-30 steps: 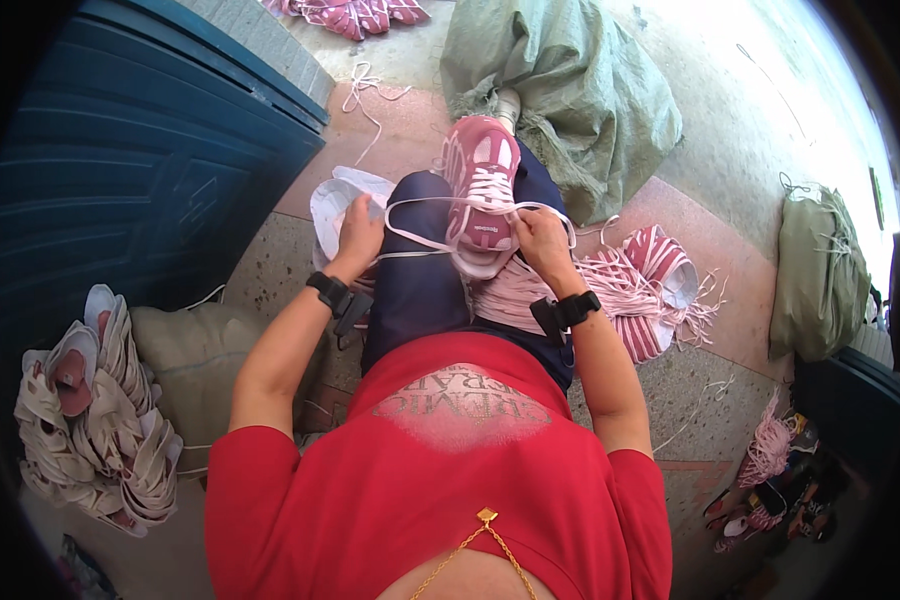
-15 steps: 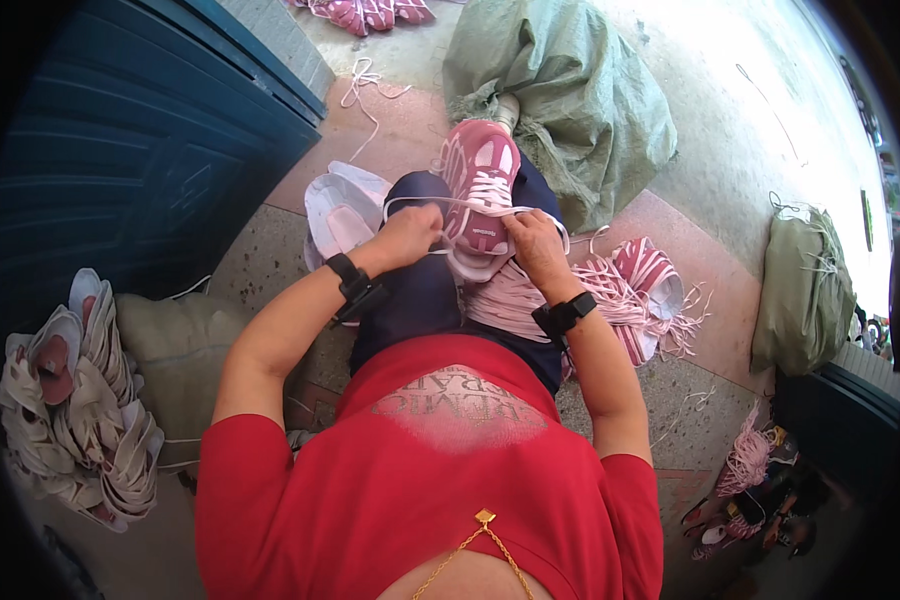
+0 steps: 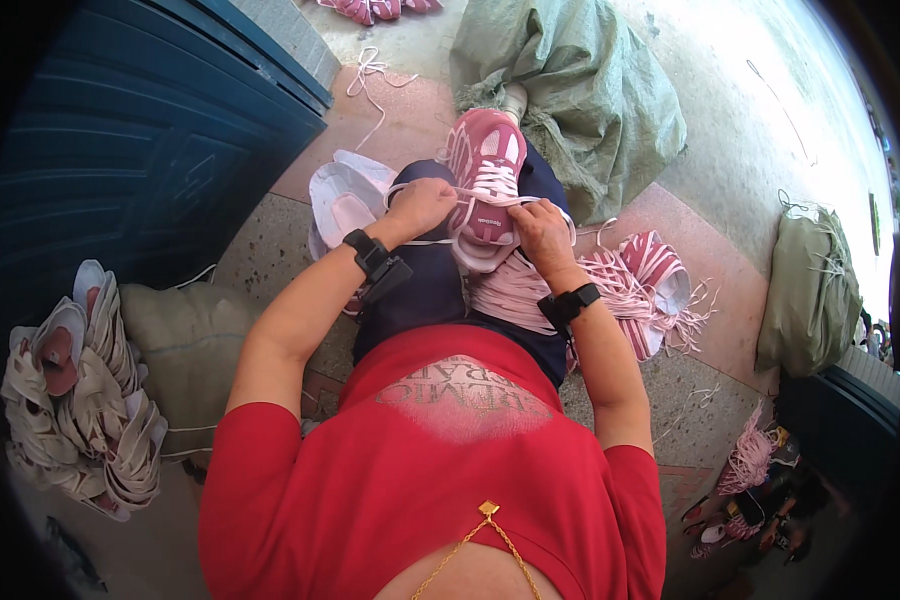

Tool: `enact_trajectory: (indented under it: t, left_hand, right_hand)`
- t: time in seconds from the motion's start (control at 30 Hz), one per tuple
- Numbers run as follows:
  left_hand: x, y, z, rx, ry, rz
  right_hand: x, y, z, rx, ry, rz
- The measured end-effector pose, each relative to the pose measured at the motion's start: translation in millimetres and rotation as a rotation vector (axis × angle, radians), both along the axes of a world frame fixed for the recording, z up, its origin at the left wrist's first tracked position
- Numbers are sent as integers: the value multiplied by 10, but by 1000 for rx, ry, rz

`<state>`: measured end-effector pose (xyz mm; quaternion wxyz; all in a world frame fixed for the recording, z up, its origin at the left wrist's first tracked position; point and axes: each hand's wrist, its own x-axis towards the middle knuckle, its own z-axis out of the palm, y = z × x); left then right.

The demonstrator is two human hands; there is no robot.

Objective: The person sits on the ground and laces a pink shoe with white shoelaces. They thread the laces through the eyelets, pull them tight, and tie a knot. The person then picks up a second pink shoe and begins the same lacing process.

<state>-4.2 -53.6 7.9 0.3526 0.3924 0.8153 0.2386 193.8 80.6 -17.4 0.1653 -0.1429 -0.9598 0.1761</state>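
A pink and white shoe upper (image 3: 488,150) rests on my lap, its tongue toward me and its toe pointing away. White shoelace (image 3: 494,180) crosses its front in several rows. My left hand (image 3: 423,207) pinches the lace at the left of the tongue, and a loop of it hangs over my left thigh. On the other side, my right hand (image 3: 543,233) pinches the lace close to the tongue, with more lace curving past my fingers. Fingertips of both hands are partly hidden. A bundle of pink laces (image 3: 515,292) lies under the shoe, by my right thigh.
White-lined shoe uppers (image 3: 345,205) lie left of my knee; striped pink uppers (image 3: 660,275) are at the right. Stacked pale uppers (image 3: 90,390) stand at far left beside a stuffed sack (image 3: 185,355). A green sack (image 3: 580,100) sits ahead, and a blue door (image 3: 150,150) stands left.
My left hand has moved slightly up and right, closer to the shoe's lacing. My right hand stays by the tongue. The whole view has shifted a little.
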Motion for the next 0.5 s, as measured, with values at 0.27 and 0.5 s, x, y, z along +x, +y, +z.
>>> enact_trajectory:
  t: [0.27,0.5]
  left_hand:
    - [82,60,-32,68,328,-83]
    - [157,88,23,90,468,-106]
  right_hand:
    - [1,-19,-24,-22,54,-28]
    - [-1,-34,-14,-31,84,-30]
